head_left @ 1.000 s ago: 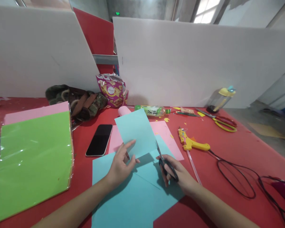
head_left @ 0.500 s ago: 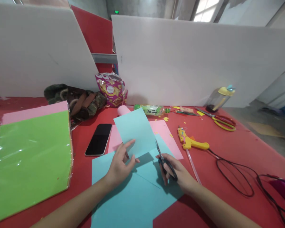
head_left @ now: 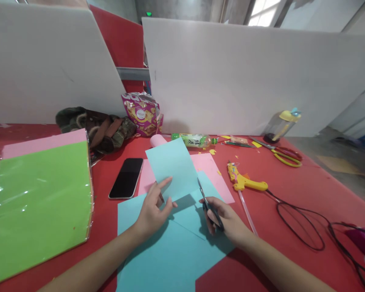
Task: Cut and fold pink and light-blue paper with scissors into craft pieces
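Note:
My left hand (head_left: 155, 209) grips a rectangular piece of light blue paper (head_left: 176, 166) by its lower left edge, index finger on the front, other fingers partly hidden behind it. The piece is raised and tilted over a larger light blue sheet (head_left: 161, 259), which bears a thin line. In my right hand (head_left: 220, 217) are black-handled scissors (head_left: 213, 217), my fingers in their loops. Their blades point up and to the left, at the right edge of the raised piece. Pink paper (head_left: 211, 166) lies beneath the blue sheets.
Left stand a phone (head_left: 126, 178) and bagged green paper (head_left: 42, 211). Behind lie a camouflage bag (head_left: 115, 132), a snack bag (head_left: 142, 115) and a green bottle (head_left: 193, 140). Right are a yellow glue gun (head_left: 246, 183) with cord, larger scissors (head_left: 287, 157) and a clear yellow-topped cup (head_left: 281, 127).
The scissors in my right hand have shifted slightly left, and their blades look closer together. My left hand and the raised blue piece have barely moved.

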Tool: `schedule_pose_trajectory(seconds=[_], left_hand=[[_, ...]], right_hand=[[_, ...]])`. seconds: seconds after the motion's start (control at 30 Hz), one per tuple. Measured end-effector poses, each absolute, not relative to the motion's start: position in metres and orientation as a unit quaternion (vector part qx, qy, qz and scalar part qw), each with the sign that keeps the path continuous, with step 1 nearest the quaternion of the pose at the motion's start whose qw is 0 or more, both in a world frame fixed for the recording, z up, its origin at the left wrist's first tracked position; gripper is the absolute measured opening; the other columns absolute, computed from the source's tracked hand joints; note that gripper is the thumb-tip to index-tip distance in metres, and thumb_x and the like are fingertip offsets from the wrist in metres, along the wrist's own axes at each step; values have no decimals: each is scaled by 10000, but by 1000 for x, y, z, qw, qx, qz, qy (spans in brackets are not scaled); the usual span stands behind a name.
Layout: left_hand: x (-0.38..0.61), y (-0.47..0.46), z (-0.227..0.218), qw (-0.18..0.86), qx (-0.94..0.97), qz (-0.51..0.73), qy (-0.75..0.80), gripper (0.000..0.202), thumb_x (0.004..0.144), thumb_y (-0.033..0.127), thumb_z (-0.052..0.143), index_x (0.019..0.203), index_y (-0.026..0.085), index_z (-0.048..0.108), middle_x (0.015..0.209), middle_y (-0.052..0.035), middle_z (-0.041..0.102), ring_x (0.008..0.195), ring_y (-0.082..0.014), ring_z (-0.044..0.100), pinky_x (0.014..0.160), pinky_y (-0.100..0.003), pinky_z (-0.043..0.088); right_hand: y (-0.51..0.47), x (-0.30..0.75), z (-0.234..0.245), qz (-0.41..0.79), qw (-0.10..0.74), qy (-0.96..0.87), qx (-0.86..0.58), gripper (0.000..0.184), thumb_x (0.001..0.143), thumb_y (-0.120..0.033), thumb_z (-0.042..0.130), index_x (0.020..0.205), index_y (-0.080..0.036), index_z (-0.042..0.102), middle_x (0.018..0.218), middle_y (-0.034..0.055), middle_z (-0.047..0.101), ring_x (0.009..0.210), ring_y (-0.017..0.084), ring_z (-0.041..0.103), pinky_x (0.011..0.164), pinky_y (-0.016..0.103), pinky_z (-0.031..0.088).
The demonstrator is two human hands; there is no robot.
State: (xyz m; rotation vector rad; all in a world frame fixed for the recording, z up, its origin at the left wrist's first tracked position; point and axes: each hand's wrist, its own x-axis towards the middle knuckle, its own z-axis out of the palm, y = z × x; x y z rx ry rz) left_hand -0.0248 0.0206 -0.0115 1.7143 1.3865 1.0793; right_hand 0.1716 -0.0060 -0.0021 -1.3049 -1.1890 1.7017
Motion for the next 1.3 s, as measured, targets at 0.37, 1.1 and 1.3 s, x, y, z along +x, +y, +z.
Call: schedule_pose_trajectory(seconds=[0.37, 1.1, 1.3], left_hand=[[-27, 22, -13, 368, 638, 418, 533, 406, 770, 271, 452, 1158, 153, 441, 908, -47, 504, 533, -100, 566, 528, -268, 445], [-24, 21, -7, 375, 629, 411, 543, 424, 766, 309, 461, 1146, 123, 451, 837, -47, 552, 458, -83, 525, 441, -236, 415], [-25, 20, -9, 373, 654, 392, 528, 418, 775, 294, 455, 1162, 136, 449, 690, 0, 543, 448, -92, 512, 444, -230, 400]], right_hand=[[-5, 169, -4, 648, 343, -446, -514, 498, 582, -504, 625, 918, -174, 463, 449, -106, 434, 317, 69, 430, 341, 203, 286], [-8, 171, -5, 689, 357, -408, -481, 574, 559, -566, 650, 926, -150, 501, 524, -63, 472, 393, 73, 480, 344, 189, 349], [-7, 175, -6, 706, 374, -417, -433, 593, 565, -581, 645, 979, -175, 518, 621, -19, 488, 528, 108, 519, 346, 173, 393]])
